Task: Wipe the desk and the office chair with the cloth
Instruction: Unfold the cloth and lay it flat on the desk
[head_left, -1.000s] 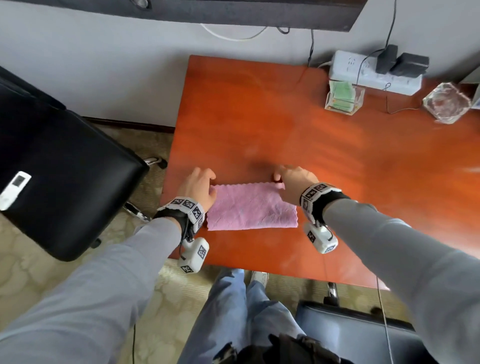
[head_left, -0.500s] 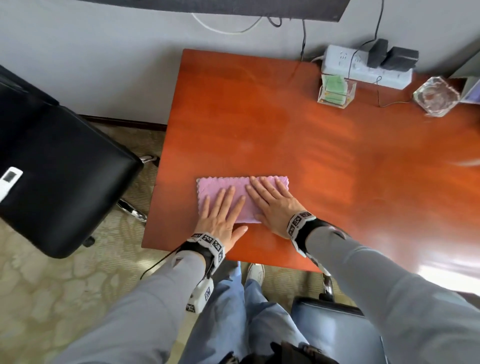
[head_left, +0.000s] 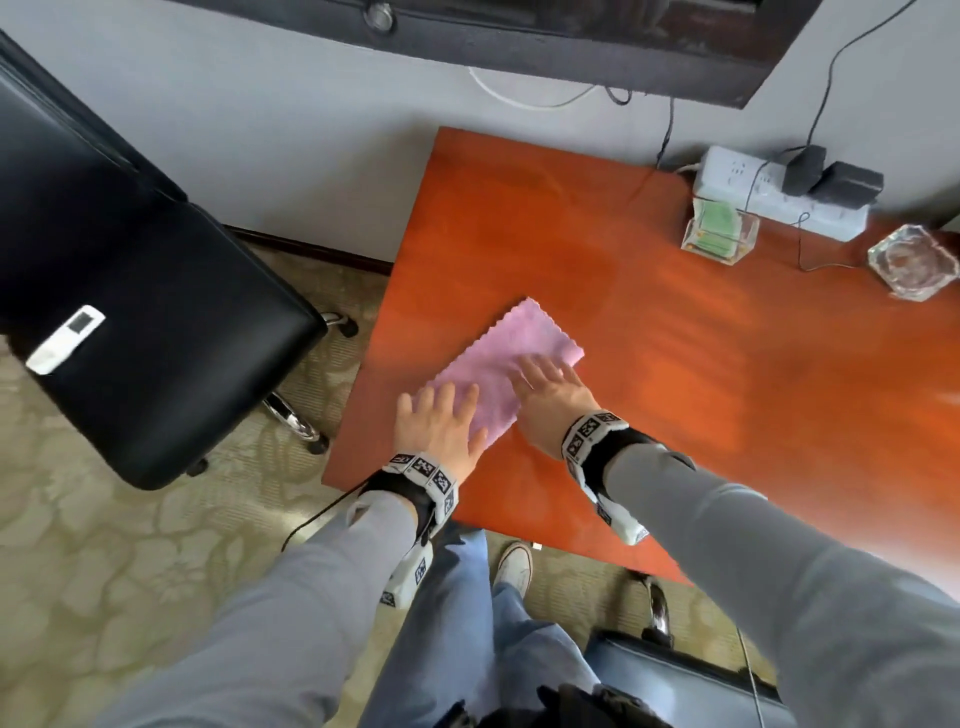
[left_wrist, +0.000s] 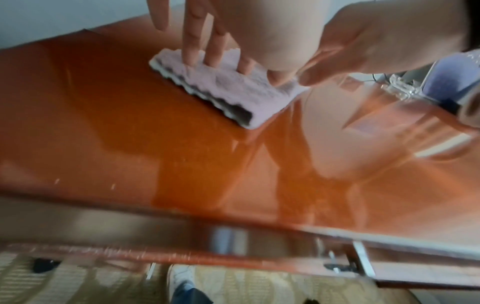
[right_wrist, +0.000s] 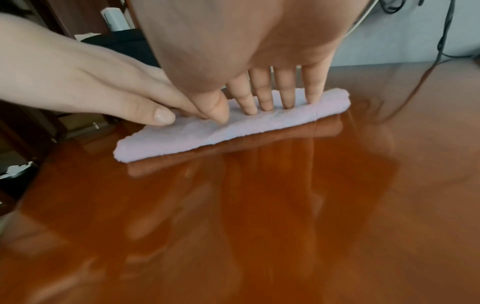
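A folded pink cloth (head_left: 511, 353) (left_wrist: 228, 90) (right_wrist: 233, 127) lies flat on the glossy orange-brown desk (head_left: 675, 364), near its left front corner. My left hand (head_left: 439, 421) presses on the cloth's near left end with straight, spread fingers (left_wrist: 192, 51). Beside it, my right hand (head_left: 550, 389) lies flat on the cloth's right part, its fingertips (right_wrist: 285, 100) pushing into the fabric. The two hands touch side by side. A black office chair (head_left: 130, 322) stands left of the desk, with a white remote (head_left: 65, 340) lying on its seat.
At the desk's back right stand a white power strip (head_left: 779, 202) with black adapters, a clear holder with green cards (head_left: 719, 234) and a glass ashtray (head_left: 911, 260). Another dark seat (head_left: 675, 675) is under me. The floor has patterned carpet.
The hands went from gripping the cloth's ends to lying flat on it. Since half a second ago the cloth has turned diagonal and slid away from the front edge.
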